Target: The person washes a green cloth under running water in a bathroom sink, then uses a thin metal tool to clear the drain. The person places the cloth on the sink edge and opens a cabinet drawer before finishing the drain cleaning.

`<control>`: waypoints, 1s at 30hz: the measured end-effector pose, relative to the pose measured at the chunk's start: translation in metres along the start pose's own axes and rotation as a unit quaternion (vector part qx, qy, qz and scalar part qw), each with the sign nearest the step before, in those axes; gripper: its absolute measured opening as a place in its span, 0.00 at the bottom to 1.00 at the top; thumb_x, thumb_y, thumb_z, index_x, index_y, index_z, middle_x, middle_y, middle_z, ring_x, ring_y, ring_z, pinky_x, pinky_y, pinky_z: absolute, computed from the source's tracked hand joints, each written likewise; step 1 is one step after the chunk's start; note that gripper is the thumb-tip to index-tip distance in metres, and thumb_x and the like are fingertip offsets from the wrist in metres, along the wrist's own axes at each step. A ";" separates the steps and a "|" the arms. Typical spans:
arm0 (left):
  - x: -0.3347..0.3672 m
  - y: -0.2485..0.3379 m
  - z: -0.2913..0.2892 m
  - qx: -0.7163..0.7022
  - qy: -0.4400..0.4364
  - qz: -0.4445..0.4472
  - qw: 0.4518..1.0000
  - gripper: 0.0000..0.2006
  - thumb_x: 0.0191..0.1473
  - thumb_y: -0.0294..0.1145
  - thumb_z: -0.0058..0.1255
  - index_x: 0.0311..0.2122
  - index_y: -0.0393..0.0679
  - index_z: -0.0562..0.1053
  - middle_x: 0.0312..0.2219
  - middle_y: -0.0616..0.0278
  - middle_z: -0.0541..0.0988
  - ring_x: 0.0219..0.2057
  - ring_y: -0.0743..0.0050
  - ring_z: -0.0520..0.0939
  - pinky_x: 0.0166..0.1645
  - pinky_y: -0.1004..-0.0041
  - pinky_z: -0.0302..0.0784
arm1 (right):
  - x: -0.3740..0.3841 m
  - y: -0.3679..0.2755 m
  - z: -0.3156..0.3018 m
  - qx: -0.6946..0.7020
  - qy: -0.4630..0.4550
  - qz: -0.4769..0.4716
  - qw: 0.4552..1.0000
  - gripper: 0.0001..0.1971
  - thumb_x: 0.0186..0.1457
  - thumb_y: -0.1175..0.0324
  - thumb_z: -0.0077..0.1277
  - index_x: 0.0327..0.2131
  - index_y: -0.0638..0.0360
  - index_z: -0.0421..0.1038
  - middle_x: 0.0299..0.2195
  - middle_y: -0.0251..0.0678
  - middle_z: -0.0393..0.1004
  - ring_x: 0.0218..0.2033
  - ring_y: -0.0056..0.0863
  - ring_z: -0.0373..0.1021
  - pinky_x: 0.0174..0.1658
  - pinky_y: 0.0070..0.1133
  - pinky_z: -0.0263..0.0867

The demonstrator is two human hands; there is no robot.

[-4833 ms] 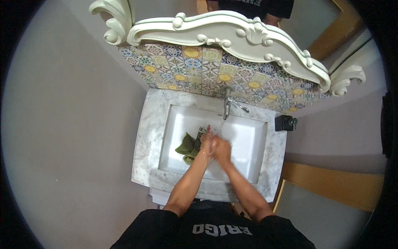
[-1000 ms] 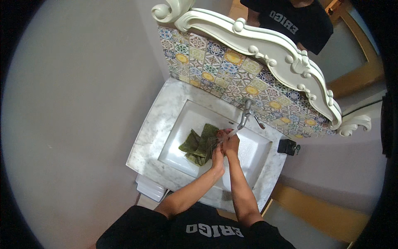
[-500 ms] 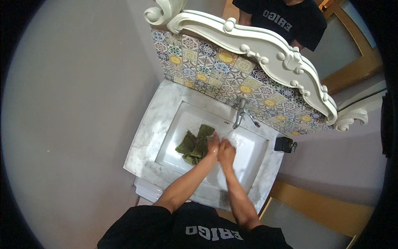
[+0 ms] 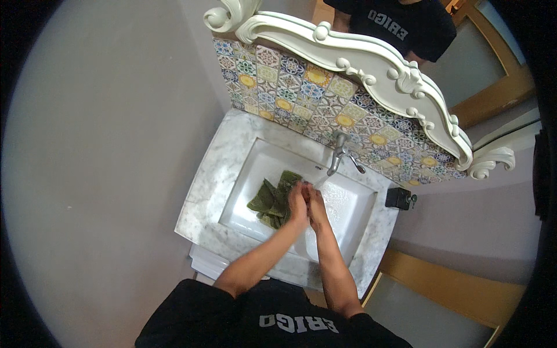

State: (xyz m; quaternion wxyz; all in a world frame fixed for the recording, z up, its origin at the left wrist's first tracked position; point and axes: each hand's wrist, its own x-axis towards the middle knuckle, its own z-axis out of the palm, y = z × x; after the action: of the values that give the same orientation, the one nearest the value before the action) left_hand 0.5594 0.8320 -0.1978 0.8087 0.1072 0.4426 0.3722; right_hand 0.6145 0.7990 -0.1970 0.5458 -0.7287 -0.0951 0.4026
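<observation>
Both of my hands are together over the white sink basin point(image 4: 241, 180), beneath the spout of the chrome faucet point(image 4: 335, 159), where a thin stream of water comes down. My left hand point(image 4: 297, 201) and my right hand point(image 4: 316, 206) touch side by side. Their fingers point forward, loosely stretched and slightly cupped, and no object shows in them. Between the palms the view is blocked. A crumpled dark green cloth point(image 4: 266, 199) lies in the basin just left of my left hand, partly covered by it. Splashed water glistens on the basin floor right of my hands.
Around the basin runs a grey-white marble counter point(image 4: 203, 191). A black dispenser-like box point(image 4: 398, 198) stands at its right corner. Behind rise patterned tiles point(image 4: 290, 87) and a mirror with an ornate cream frame point(image 4: 371, 55). A wooden-framed door point(image 4: 447, 284) is at the lower right.
My right hand has moved up alongside the left, so the fingertips now meet nearer the spout. Before, it was lower and turned over by the left wrist. The cloth stays in place.
</observation>
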 end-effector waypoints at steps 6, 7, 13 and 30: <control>-0.024 -0.014 0.005 -0.093 0.009 -0.161 0.983 0.22 0.66 0.52 0.36 0.51 0.45 0.70 0.45 0.56 0.75 0.47 0.67 0.76 0.52 0.64 0.72 | -0.009 -0.029 -0.005 -0.349 0.027 -0.174 0.921 0.13 0.61 0.60 0.47 0.36 0.61 0.72 0.35 0.56 0.76 0.38 0.58 0.72 0.38 0.45 0.65; -0.014 -0.007 0.011 -0.159 -0.004 -0.207 0.965 0.21 0.66 0.51 0.36 0.50 0.46 0.70 0.45 0.55 0.75 0.47 0.67 0.76 0.52 0.62 0.72 | -0.021 -0.024 -0.010 -0.400 0.010 -0.219 0.890 0.14 0.61 0.58 0.47 0.35 0.62 0.72 0.35 0.56 0.76 0.37 0.58 0.72 0.38 0.46 0.65; 0.070 -0.018 -0.036 0.018 -0.057 -0.232 0.971 0.14 0.65 0.45 0.40 0.30 0.49 0.65 0.21 0.68 0.68 0.17 0.71 0.69 0.20 0.67 0.67 | -0.077 -0.036 0.012 -0.400 0.024 -0.304 0.865 0.18 0.62 0.57 0.44 0.28 0.62 0.72 0.28 0.57 0.75 0.28 0.57 0.72 0.33 0.46 0.67; 0.032 0.026 -0.023 -0.091 -0.008 -0.221 0.971 0.25 0.63 0.57 0.41 0.52 0.46 0.70 0.47 0.60 0.77 0.45 0.58 0.79 0.55 0.57 0.72 | 0.026 -0.038 0.002 -0.432 0.075 -0.126 0.890 0.16 0.64 0.58 0.43 0.39 0.64 0.70 0.33 0.54 0.77 0.40 0.54 0.73 0.41 0.43 0.68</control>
State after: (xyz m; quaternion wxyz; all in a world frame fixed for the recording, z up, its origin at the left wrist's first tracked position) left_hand 0.5385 0.8692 -0.2184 0.8811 -0.0646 0.4126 0.2219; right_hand 0.6414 0.8302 -0.1770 0.2288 -0.9022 -0.3101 0.1938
